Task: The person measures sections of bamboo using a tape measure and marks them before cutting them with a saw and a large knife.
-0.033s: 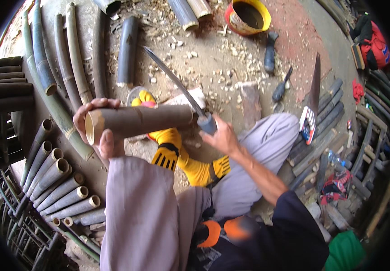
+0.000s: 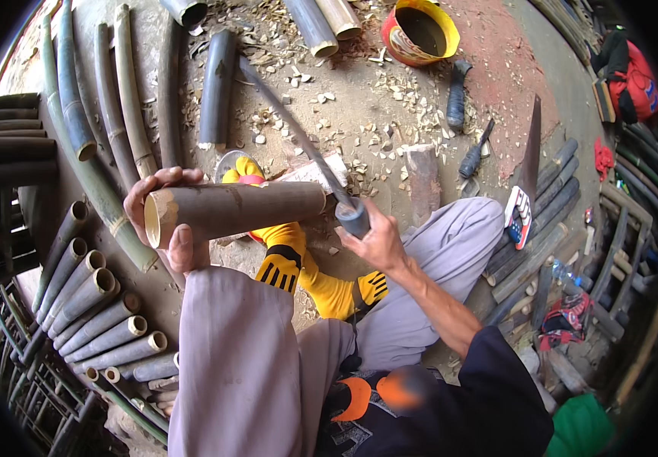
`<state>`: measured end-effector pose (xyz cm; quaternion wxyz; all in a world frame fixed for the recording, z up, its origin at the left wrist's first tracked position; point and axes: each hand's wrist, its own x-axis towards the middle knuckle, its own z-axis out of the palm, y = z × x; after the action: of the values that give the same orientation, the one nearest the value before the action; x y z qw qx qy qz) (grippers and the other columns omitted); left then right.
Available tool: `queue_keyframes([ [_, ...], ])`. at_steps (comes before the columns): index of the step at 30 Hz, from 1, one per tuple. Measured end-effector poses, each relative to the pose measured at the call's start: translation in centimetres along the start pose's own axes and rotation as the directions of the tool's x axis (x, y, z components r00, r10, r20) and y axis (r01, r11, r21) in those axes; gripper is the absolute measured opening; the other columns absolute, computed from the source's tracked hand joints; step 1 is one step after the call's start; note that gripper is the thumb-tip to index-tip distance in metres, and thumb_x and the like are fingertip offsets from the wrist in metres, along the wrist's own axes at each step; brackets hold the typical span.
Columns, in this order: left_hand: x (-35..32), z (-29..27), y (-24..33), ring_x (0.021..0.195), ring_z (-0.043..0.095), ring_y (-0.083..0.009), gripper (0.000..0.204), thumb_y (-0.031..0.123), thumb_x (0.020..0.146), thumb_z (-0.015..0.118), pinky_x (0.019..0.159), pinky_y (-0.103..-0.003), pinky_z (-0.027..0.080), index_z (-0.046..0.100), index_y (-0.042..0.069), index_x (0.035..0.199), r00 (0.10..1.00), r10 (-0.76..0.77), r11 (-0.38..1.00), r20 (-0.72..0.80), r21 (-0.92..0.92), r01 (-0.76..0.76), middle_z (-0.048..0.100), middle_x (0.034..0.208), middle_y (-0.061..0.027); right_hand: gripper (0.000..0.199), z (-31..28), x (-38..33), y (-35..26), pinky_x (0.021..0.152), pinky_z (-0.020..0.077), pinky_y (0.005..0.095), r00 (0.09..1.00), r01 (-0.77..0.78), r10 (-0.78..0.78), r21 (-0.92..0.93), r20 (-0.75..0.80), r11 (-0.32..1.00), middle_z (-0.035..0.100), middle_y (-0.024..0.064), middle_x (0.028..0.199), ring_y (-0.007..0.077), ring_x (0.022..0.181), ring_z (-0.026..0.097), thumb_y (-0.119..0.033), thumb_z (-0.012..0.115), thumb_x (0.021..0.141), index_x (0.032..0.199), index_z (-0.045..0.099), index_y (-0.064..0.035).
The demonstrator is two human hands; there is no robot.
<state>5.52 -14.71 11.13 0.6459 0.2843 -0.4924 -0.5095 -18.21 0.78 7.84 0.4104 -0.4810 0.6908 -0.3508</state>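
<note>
A dark brown bamboo tube (image 2: 241, 212) lies nearly level across the middle, its pale cut end to the left. My left hand (image 2: 163, 217) is closed round that end, the thumb under the rim and the fingers over the far side. Beyond the tube's right end, my right hand (image 2: 378, 242) grips the grey handle of a long-bladed knife (image 2: 294, 129). Its blade slants up and left, away from me, passing close to the tube's right end; whether they touch I cannot tell. Below the tube are my feet in yellow and black socks (image 2: 330, 288).
Pale chips litter the ground ahead, near a yellow-red bucket (image 2: 420, 32) of dark liquid. A handsaw (image 2: 528, 167) stands by my right knee, with dark-wrapped tools (image 2: 457, 99) beyond. Cut bamboo tubes (image 2: 100, 305) line the left; long poles (image 2: 124, 91) lie at far left.
The knife has tilted slightly, its tip rising a little and its handle dropping toward me with my right hand. My left hand and the bamboo tube have barely moved.
</note>
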Motion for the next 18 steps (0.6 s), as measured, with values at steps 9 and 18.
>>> queue_keyframes([
  [9, 0.9, 0.9, 0.4, 0.1, 0.058, -0.0321, 0.068, 0.027, 0.067, 0.068, 0.087, -0.044, 0.049, 0.044, 0.001, 0.125, 0.945, -0.234, 0.971, -0.228, 0.002, 0.24, 0.056, 0.109, -0.0187, 0.039, 2.3, 1.7, 7.4, 0.059, 0.0521, 0.0384, 0.989, -0.123, 0.132, -0.119, 0.074, 0.985, 0.065, 0.0173, 0.077, 0.0311, 0.068, 0.067, -0.014, 0.073, 0.074, 0.101, 0.051, 0.0049],
  [18, -0.7, 3.3, 0.3, 0.084, 0.063, -0.0302, 0.045, 0.008, 0.078, 0.067, 0.075, -0.044, 0.057, 0.046, 0.004, 0.118, 0.84, -0.054, 0.982, -0.539, 0.126, 0.143, 0.058, 0.096, -0.0175, 0.034, 2.7, -1.6, 3.5, 0.059, 0.0534, 0.0348, 0.941, 0.228, -0.184, 0.133, -0.284, 0.965, 0.066, 0.016, 0.081, 0.0244, 0.07, 0.068, -0.01, 0.073, 0.077, 0.1, 0.051, 0.0004],
])
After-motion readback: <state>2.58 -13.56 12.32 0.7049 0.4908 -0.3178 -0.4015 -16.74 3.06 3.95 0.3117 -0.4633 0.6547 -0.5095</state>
